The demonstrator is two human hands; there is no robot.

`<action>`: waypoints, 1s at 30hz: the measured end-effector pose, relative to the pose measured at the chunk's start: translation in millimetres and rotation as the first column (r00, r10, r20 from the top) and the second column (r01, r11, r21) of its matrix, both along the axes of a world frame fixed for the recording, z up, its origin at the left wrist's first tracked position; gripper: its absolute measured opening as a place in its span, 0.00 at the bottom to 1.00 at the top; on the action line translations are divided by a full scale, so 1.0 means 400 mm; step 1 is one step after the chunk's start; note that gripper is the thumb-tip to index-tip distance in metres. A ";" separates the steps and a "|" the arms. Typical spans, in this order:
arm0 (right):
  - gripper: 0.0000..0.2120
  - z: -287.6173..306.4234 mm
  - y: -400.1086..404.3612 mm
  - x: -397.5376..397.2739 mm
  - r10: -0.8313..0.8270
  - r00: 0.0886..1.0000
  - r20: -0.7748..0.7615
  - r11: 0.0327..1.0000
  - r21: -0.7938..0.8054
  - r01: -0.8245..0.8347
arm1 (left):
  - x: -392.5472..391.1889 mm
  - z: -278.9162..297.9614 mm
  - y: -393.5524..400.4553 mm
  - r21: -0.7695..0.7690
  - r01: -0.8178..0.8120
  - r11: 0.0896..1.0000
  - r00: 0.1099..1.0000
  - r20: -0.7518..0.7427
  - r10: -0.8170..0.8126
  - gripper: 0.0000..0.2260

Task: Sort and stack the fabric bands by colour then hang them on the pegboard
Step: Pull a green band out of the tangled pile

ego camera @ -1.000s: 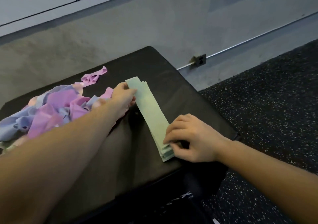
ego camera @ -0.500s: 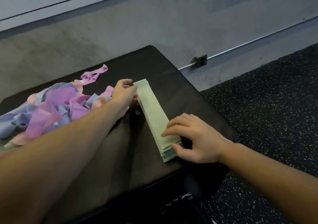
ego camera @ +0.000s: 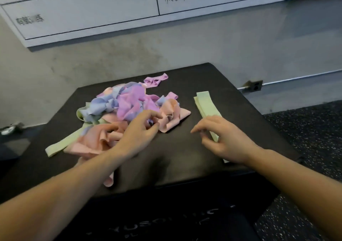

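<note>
The left hand [ego camera: 142, 129] has left the far end of the green stack [ego camera: 208, 109] and now sits, fingers loosely curled, on the tangled pile of bands [ego camera: 129, 114] at 9 o'clock on the black table [ego camera: 185, 155]. The right hand [ego camera: 224, 139], fingers relaxed, still rests on the stack's near end at 3 o'clock. The view now takes in a whiteboard [ego camera: 111, 14] at 12 o'clock.
</note>
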State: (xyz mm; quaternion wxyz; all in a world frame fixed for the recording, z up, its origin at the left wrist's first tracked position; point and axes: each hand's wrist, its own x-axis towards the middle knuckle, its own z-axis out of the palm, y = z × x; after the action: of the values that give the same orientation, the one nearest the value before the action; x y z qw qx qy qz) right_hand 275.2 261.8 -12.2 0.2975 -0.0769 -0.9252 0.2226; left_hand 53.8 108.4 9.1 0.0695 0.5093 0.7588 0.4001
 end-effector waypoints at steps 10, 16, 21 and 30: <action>0.17 0.050 -0.202 -0.274 0.179 0.965 0.189 0.984 -0.031 -0.177 | -0.216 -0.136 -0.391 -0.128 -0.190 0.973 0.922 -0.363 0.133 0.20; 0.15 0.107 -0.283 -0.473 0.227 0.927 0.298 0.971 0.003 -0.238 | -0.283 -0.211 -0.446 -0.155 -0.267 0.951 0.849 -0.505 0.156 0.22; 0.17 0.124 -0.300 -0.638 0.188 0.922 0.339 0.977 0.031 -0.210 | -0.323 -0.221 -0.408 -0.152 -0.142 0.978 0.860 -0.509 0.046 0.13; 0.14 0.093 -0.230 -0.769 -0.005 0.787 0.617 0.950 0.249 -0.190 | -0.319 -0.228 -0.413 0.090 -0.167 0.982 0.906 -0.378 0.189 0.30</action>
State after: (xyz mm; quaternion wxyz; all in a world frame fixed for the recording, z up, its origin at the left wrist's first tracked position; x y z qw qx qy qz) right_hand -32.3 170.0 24.9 -0.0203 -0.0528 -0.9967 0.0583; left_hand -73.6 -56.6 -82.2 -0.1315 0.5083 0.7895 0.3179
